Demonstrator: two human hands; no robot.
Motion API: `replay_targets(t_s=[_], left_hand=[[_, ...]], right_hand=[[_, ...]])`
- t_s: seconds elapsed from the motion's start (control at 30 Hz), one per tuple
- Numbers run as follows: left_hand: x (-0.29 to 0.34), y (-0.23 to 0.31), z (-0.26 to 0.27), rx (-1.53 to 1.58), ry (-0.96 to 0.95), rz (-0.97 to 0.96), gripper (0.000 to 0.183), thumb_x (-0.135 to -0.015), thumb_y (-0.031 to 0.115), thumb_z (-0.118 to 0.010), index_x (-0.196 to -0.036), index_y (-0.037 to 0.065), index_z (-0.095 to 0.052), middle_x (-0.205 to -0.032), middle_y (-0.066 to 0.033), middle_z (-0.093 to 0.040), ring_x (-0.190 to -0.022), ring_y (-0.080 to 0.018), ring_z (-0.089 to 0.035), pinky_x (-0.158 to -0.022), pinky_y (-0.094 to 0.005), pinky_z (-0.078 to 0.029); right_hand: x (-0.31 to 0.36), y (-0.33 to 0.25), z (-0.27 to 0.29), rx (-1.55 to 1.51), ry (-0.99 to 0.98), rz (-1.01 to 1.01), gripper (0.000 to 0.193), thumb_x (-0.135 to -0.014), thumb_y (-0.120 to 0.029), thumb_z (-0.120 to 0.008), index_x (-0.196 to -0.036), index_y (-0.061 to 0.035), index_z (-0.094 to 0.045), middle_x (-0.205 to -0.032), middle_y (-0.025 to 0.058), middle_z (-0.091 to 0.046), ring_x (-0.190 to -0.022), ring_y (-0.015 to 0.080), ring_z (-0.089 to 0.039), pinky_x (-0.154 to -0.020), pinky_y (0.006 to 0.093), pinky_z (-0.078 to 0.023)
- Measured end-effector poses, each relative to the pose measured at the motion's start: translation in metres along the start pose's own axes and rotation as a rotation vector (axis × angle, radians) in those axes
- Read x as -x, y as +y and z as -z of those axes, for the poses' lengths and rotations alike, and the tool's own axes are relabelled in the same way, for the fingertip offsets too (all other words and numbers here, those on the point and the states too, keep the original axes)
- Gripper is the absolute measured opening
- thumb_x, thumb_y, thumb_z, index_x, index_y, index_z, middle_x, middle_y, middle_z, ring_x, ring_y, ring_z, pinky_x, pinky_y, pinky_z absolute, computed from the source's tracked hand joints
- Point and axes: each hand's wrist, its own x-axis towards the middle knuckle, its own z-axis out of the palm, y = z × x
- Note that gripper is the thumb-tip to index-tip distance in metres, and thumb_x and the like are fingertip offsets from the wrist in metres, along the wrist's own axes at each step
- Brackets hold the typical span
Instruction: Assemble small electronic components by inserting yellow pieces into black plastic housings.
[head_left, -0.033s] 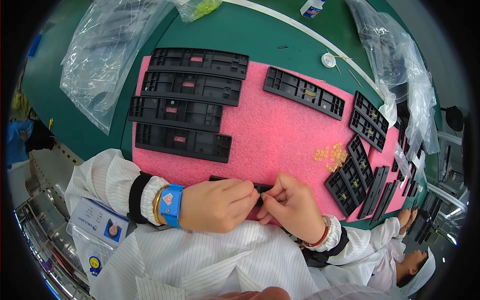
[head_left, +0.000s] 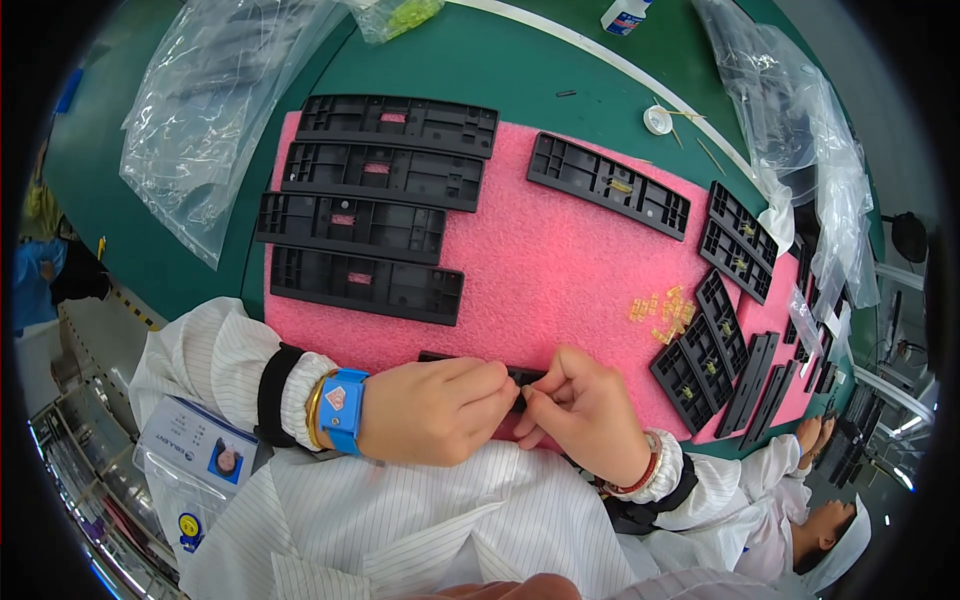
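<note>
A black ribbed plastic panel (head_left: 524, 376) lies near my body at the front edge of the pink foam mat, mostly hidden by my hands. My left hand (head_left: 432, 412) is closed over it, fingers bent and tips together at its middle. My right hand (head_left: 592, 412) has thumb and forefinger pinched at the same spot; whatever sits between them is too small to make out. To the right of my hands lies a loose pile of small yellowish clear plastic pieces (head_left: 664, 312). Several similar panels (head_left: 367, 287) are stacked in rows at the left of the mat.
Another panel (head_left: 608, 186) with a yellowish piece in it lies at the far side of the pink mat (head_left: 540, 285). More panels (head_left: 700, 365) crowd the right. Plastic bags (head_left: 205, 110), a small white cup (head_left: 657, 120) and a bottle (head_left: 625, 16) stand beyond. A co-worker (head_left: 790, 520) sits at right.
</note>
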Motion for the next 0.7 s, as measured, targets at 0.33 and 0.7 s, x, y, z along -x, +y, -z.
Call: replay_targets(t_s=[0.33, 0.7], left_hand=[[0.0004, -0.0005, -0.0026, -0.037, 0.040, -0.036, 0.039, -0.064, 0.010, -0.071, -0.094, -0.015, -0.069, -0.098, -0.0199, -0.066, -0.091, -0.0287, -0.062, -0.078, -0.0357, -0.057], [0.0007, 0.0041, 0.0003, -0.145, -0.027, -0.064, 0.033, -0.071, 0.006, -0.075, -0.097, -0.013, -0.074, -0.102, -0.0200, -0.070, -0.094, -0.0306, -0.069, -0.086, -0.0395, -0.063]], right_hand=[[0.0006, 0.0022, -0.0001, -0.013, 0.000, -0.005, 0.014, -0.101, 0.000, -0.061, -0.094, 0.0030, -0.051, -0.076, 0.0133, -0.074, -0.069, 0.0176, -0.077, -0.057, 0.0280, -0.060], [0.0006, 0.0023, -0.0012, -0.014, 0.001, -0.014, 0.013, -0.101, 0.002, -0.061, -0.092, 0.0028, -0.051, -0.075, 0.0130, -0.074, -0.068, 0.0171, -0.076, -0.056, 0.0279, -0.059]])
